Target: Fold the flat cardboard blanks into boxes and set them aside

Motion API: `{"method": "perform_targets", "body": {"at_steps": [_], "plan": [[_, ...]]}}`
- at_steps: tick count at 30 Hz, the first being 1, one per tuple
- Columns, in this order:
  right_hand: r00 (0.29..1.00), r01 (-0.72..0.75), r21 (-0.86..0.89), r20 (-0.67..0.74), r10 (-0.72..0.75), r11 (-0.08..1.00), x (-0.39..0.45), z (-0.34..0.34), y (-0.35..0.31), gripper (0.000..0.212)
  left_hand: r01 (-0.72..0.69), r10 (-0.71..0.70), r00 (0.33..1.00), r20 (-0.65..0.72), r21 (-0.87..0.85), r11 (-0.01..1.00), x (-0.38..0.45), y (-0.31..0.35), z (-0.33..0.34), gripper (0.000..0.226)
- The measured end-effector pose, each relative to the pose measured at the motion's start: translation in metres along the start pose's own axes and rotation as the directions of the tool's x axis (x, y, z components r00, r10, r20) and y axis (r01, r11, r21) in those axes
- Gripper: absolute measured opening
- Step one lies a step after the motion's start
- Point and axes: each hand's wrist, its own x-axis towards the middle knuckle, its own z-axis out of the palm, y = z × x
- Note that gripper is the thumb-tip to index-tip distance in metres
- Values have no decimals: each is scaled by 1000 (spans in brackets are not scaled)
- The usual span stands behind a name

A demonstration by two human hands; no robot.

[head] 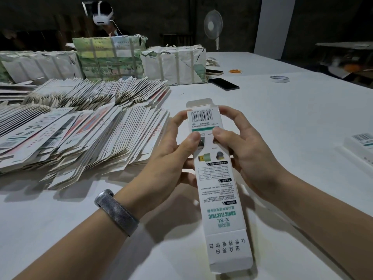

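Gripping one cardboard blank (217, 178), left hand (169, 158), right hand (248, 152)

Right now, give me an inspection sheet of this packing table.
Surface: white table, dim light.
Job's things: box blank held above the table; fanned flat blanks at left; a folded box at right edge.
Clutter: two phones, tape roll, strapped bundles.
Hands: left hand and right hand both pinch the blank.
Cables: nothing seen.
Surroundings: fan, another person behind the bundles.

Printed, seemingly matt cardboard box (216, 178)
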Motion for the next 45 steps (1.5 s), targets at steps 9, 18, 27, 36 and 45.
{"method": "perform_targets", "body": {"at_steps": [9,18,27,36,45], "plan": [[999,18,96,-42,-14,995,1,0,0,24,5,-6,997,72,8,1000,-2,-3,-2,36],[984,105,135,-156,-84,985,1,2,3,26,27,-23,995,92,-42,999,1,-5,-6,36],[982,120,180,-167,-90,976,1,2,2,31,44,-40,994,98,-41,998,1,-6,-4,36],[982,125,271,-174,-80,954,4,-1,3,41,27,-26,999,24,-31,999,-1,-5,3,61],[990,97,199,-116,-75,975,3,0,5,35,21,-19,999,39,-54,998,0,-4,2,40]]}}
